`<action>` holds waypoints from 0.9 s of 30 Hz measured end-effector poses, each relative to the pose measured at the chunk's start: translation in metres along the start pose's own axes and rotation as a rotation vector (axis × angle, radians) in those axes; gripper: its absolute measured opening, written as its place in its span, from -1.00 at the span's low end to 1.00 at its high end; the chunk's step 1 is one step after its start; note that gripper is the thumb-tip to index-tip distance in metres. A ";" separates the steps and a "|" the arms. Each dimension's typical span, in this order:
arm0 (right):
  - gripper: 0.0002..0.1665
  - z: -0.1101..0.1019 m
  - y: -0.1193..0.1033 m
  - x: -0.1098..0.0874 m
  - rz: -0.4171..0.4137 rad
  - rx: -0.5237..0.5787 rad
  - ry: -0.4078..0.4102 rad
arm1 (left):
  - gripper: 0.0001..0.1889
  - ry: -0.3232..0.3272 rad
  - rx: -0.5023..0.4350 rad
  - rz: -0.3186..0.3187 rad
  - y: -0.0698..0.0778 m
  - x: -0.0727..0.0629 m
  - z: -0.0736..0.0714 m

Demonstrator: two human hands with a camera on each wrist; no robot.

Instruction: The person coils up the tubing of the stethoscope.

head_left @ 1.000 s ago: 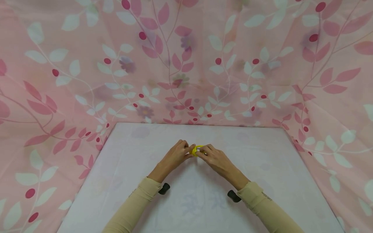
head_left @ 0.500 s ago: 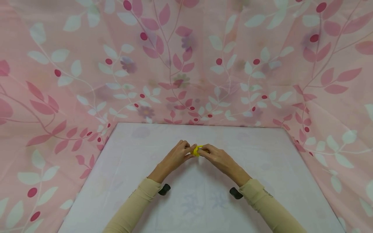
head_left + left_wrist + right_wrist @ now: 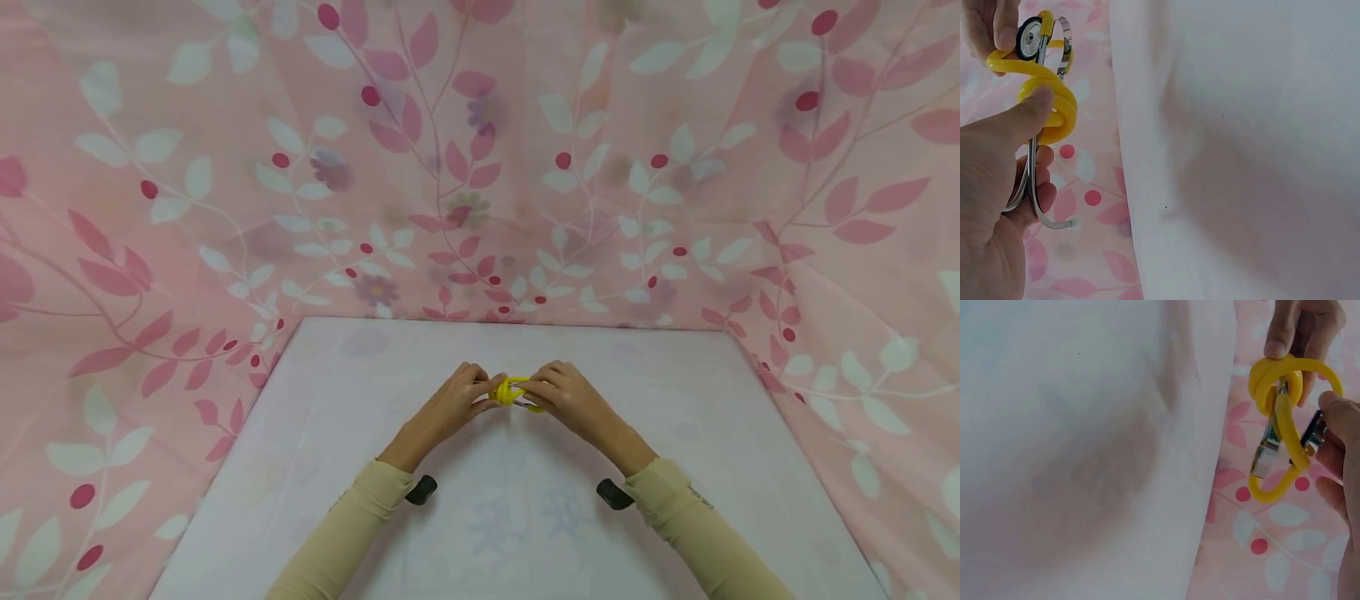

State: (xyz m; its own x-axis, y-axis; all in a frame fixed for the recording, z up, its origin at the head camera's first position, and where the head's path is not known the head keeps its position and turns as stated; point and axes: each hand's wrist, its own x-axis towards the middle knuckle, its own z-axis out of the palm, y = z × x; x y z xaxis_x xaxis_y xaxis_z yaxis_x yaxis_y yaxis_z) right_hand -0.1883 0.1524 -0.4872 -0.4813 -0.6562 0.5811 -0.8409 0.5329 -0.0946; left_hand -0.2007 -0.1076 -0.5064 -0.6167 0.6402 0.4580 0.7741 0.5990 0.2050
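Observation:
A stethoscope with yellow tubing (image 3: 504,392) is held up over the far half of the table, between both hands. Its tubing is wound in a thick coil (image 3: 1066,115) around the metal ear tubes (image 3: 1032,178). My left hand (image 3: 448,407) grips the coil, thumb pressed on it, with the other fingers behind the metal tubes. My right hand (image 3: 576,404) pinches a loose loop of tubing (image 3: 1316,365) beside the round black-rimmed chest piece (image 3: 1030,39). Past the coil, a metal spring part (image 3: 1266,456) and a yellow bend of tube stick out.
A white cloth covers the table (image 3: 337,517). Pink leaf-patterned curtain (image 3: 510,167) surrounds its back and sides. A black wrist device (image 3: 422,489) shows below the left cuff, and another black device (image 3: 615,493) below the right cuff.
My right hand has shifted right, away from the left, and its fingers have changed position. More yellow loop and metal now show between the hands. The left hand stays nearly still.

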 end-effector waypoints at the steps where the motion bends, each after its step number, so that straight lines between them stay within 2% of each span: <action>1: -0.65 0.000 0.001 0.001 0.008 0.010 0.000 | -0.45 0.000 -0.001 0.002 0.000 0.000 0.000; 5: -0.69 -0.002 0.002 0.001 0.022 0.034 -0.003 | -0.45 -0.001 0.000 -0.004 0.000 0.000 0.001; 12: -0.65 -0.004 0.005 -0.002 0.015 -0.016 -0.001 | -0.46 0.026 -0.002 -0.005 -0.002 0.003 0.001; 24: -0.56 -0.007 0.008 -0.011 0.012 -0.096 -0.080 | -0.42 0.004 0.000 -0.026 -0.006 0.005 0.004; 27: -0.57 -0.006 0.006 -0.013 0.042 -0.073 -0.072 | -0.42 -0.007 0.002 -0.031 -0.007 0.006 0.006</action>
State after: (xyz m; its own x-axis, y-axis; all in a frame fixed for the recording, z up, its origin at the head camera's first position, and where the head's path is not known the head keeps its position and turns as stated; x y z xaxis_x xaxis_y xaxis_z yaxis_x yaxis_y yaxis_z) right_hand -0.1859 0.1675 -0.4900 -0.5344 -0.6678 0.5182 -0.8006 0.5965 -0.0570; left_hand -0.2105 -0.1054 -0.5102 -0.6418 0.6244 0.4451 0.7539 0.6201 0.2172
